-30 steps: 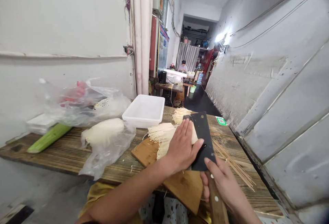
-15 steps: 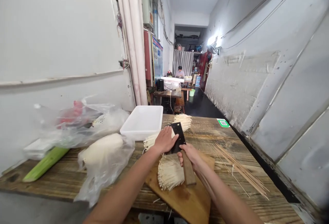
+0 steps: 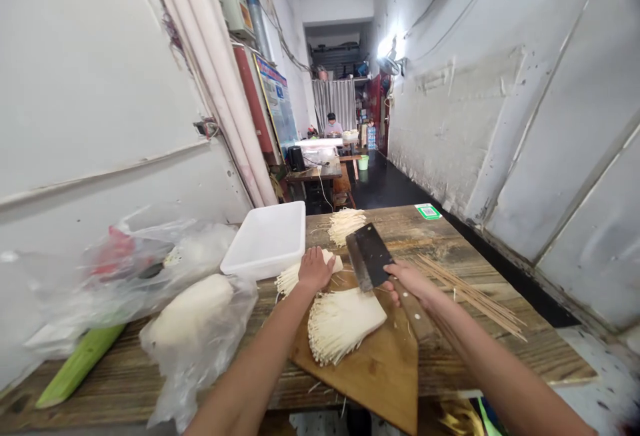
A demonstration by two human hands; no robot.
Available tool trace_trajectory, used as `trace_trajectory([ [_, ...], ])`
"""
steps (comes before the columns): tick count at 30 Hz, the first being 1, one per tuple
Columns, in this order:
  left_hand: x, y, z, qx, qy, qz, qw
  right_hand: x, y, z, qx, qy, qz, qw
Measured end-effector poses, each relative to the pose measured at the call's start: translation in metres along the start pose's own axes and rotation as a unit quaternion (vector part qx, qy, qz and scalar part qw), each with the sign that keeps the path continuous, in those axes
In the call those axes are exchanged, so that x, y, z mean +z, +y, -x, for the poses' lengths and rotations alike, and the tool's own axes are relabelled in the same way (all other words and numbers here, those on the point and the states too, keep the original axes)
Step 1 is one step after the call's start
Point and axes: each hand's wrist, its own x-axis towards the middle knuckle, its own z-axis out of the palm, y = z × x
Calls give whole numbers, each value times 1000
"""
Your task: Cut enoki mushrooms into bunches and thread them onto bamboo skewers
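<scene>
My right hand (image 3: 411, 283) grips the wooden handle of a dark cleaver (image 3: 369, 255), its blade raised and tilted above the board. My left hand (image 3: 315, 269) is closed on a bundle of enoki mushrooms (image 3: 292, 278) at the far edge of the wooden cutting board (image 3: 380, 369). A larger fan of enoki mushrooms (image 3: 341, 322) lies loose on the board, just below the blade. A third enoki bunch (image 3: 344, 223) lies on the table beyond the cleaver.
A white plastic tray (image 3: 267, 239) stands left of the board. Clear bags (image 3: 190, 323) with white and red contents and a green stalk (image 3: 80, 366) lie at the left. Bamboo skewers (image 3: 470, 296) lie at the right. A person sits far down the corridor (image 3: 331, 125).
The cleaver has lifted off the board and swung right. My left hand has pulled one enoki bundle toward the tray, leaving the cut bunch spread on the board. The view has shifted.
</scene>
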Motion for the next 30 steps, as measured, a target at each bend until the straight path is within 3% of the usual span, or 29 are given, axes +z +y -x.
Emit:
trace_trajectory([
  [4,-16,13,16,12,-27,-31,999,-37,41,42,-22,3,-54,998],
  [9,-39,52,72,111,-89,-40,989,-47,89,83,-14,-18,-114,993],
  [14,-19,78,123,168,-82,-77,979,-49,105,89,-10,-53,-148,987],
  [20,9,66,128,213,-8,-95,973,-55,112,82,15,-81,-153,985],
  [30,2,61,131,247,-12,-104,963,-64,114,81,39,-117,-149,981],
])
